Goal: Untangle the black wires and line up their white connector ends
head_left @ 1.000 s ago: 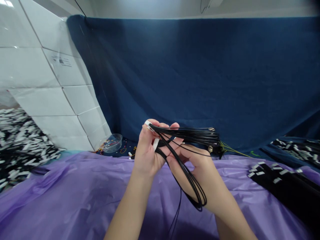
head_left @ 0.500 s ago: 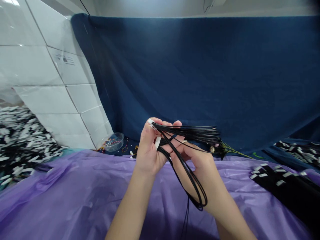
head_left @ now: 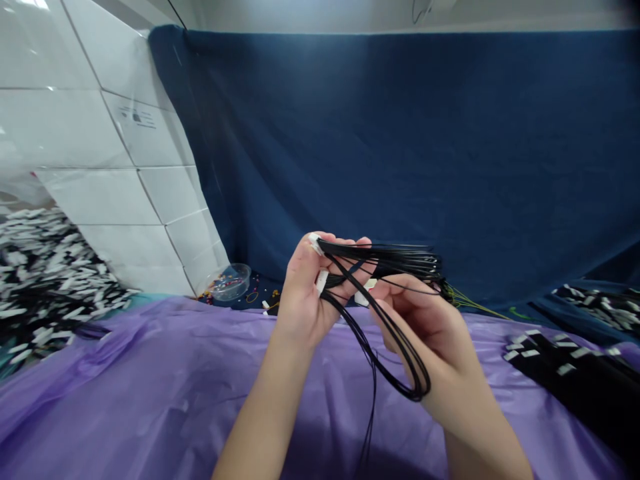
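Observation:
My left hand (head_left: pixel 310 293) is closed around a bundle of black wires (head_left: pixel 390 257) that ends in white connectors. One white connector (head_left: pixel 316 243) pokes out at the tip of my thumb, and a second white connector (head_left: pixel 323 283) lies against the palm. Their loose strands fan out to the right, while a loop of black wire (head_left: pixel 415 387) hangs down below. My right hand (head_left: pixel 425 327) has thumb and forefinger pinched at the wires, beside a small white piece (head_left: pixel 367 292). The exact strand between those fingertips is partly hidden.
Purple sheeting (head_left: pixel 165 393) covers the work surface. A large heap of white-tipped black wires (head_left: pixel 45 280) lies left, below white boxes (head_left: pixel 120 193). A clear plastic tub (head_left: pixel 230 281) stands at the back. More connector-ended wires (head_left: pixel 565 373) lie right. A blue cloth (head_left: pixel 400 133) hangs behind.
My right hand has drawn away to the right and slightly down from my left palm, uncovering the white piece. The wire loop has shifted right and a little up.

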Available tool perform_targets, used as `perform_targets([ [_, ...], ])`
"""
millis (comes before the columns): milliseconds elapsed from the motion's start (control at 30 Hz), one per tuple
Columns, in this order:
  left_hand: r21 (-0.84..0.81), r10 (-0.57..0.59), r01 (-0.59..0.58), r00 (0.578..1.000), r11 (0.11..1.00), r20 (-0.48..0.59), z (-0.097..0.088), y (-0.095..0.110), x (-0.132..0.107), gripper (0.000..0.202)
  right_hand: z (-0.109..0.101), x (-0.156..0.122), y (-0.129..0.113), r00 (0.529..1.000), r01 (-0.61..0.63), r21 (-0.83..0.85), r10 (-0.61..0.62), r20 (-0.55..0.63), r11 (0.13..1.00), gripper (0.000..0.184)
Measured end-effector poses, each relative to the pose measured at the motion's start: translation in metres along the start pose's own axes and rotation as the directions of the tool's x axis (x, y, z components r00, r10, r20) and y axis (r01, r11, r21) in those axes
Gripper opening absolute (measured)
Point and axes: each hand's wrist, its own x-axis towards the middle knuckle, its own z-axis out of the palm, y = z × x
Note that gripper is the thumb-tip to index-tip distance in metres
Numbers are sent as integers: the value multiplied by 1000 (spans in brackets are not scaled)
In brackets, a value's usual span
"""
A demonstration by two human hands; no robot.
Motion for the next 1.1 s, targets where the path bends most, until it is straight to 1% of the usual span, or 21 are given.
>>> perform_targets([
  [67,-17,-22,22,1000,1000,3,-1,0,1,19,-6,-2,-5,995,-99,133,101,-11,986,11],
  [133,-35,-51,51,998,998,25,-2,-1,2,18,-12,-2,-9,987,-145,231,157,-31,962,13],
  [233,-45,-102,105,993,993,66,-2,-2,2,20,-19,2,-13,976,-148,350,195,-101,925,13],
  [333,-18,-158,159,986,987,61,-2,-2,1,20,-24,9,-14,963,-158,432,235,-129,888,14],
  [433,6,-218,218,975,976,39,-2,-1,1,17,-33,16,-10,961,-172,462,252,-116,870,12],
  [533,0,-257,257,966,966,8,-2,0,4,16,-43,21,-2,969,-175,414,231,-87,893,18],
  [600,-16,-259,259,965,966,-32,-2,0,7,17,-47,24,4,975,-170,395,213,-66,903,26],
  [633,-25,-254,253,966,967,-53,-2,-1,8,18,-47,25,6,975,-169,410,213,-63,896,27],
  [700,-51,-233,229,968,972,-91,-3,-2,11,19,-44,29,9,968,-164,475,234,-92,864,22],
  [767,-78,-214,206,970,975,-112,-4,-4,13,21,-39,32,11,953,-112,550,246,-176,827,21],
  [800,-87,-213,204,971,975,-112,-5,-5,14,23,-37,33,12,942,-57,576,236,-240,815,22],
  [900,-92,-222,214,971,972,-85,-8,-7,15,21,-35,36,12,889,156,583,143,-435,798,20],
  [933,-89,-223,216,972,972,-77,-8,-8,14,19,-37,36,11,873,215,567,104,-477,795,18],
  [1000,-78,-229,224,971,971,-62,-8,-9,13,16,-41,34,8,866,291,532,18,-500,795,18],
  [1033,-74,-237,233,970,970,-52,-8,-9,12,16,-44,32,6,874,304,514,-21,-485,802,19],
  [1100,-66,-253,251,967,966,-32,-7,-9,11,17,-48,26,2,903,309,465,-103,-417,830,15],
])
